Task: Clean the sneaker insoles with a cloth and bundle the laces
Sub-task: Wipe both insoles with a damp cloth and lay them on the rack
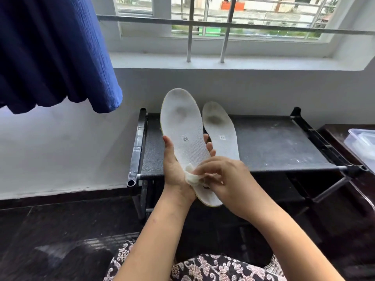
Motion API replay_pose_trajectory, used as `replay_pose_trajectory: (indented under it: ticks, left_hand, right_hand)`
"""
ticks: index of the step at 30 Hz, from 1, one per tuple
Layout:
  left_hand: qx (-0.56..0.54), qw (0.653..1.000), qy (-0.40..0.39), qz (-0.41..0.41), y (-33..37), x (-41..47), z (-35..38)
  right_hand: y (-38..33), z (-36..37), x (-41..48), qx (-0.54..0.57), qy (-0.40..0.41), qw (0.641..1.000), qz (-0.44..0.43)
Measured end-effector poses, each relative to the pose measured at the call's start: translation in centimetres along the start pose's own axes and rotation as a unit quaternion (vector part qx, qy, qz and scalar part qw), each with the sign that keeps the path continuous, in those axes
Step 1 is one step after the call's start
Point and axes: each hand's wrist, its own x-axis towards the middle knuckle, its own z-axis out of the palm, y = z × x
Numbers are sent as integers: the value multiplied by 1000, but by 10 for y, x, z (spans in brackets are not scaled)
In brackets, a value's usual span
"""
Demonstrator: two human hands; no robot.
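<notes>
My left hand [176,169] holds a white insole [182,126] from below, thumb on its left edge and fingertips curled over its right edge. The insole points away from me and has a grey smudge near the toe. My right hand [223,177] pinches a small white cloth [191,177] and presses it on the heel end of this insole. A second white insole [220,128], also with a dark smudge, lies on the black rack [274,147] just to the right. No laces are in view.
The black rack stands against a white wall under a barred window [223,27]. A blue curtain [54,51] hangs at the upper left. A clear plastic container [361,142] sits on a dark surface at the right edge. The floor is dark tile.
</notes>
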Motion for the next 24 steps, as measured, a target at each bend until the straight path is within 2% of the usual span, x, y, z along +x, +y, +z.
replay_pose_trajectory:
  ticks: [3, 5, 10, 14, 18, 20, 23, 24]
  left_hand:
    - [-39, 999, 29, 4, 4, 2, -5]
    - [-26, 999, 42, 6, 4, 0, -2]
    - [-11, 998, 61, 16, 6, -3, 5]
    - [26, 999, 20, -14, 5, -9, 9]
    - [43, 998, -15, -39, 4, -11, 11]
    - [58, 997, 5, -47, 4, -11, 10]
    - [32, 997, 62, -45, 7, -11, 9]
    - [10, 998, 54, -39, 7, -11, 12]
  right_hand:
    - [6, -9, -2, 19, -60, 998, 5]
    - [11, -12, -1, 3, -58, 998, 10]
    - [14, -1, 2, -34, 36, 999, -5]
    - [13, 9, 8, -42, 127, 991, -15]
    - [10, 13, 13, -49, 151, 987, -7]
    - [6, 13, 12, -43, 131, 990, -15]
    - [0, 9, 9, 8, 49, 998, -24]
    - [-1, 7, 8, 18, 22, 999, -26]
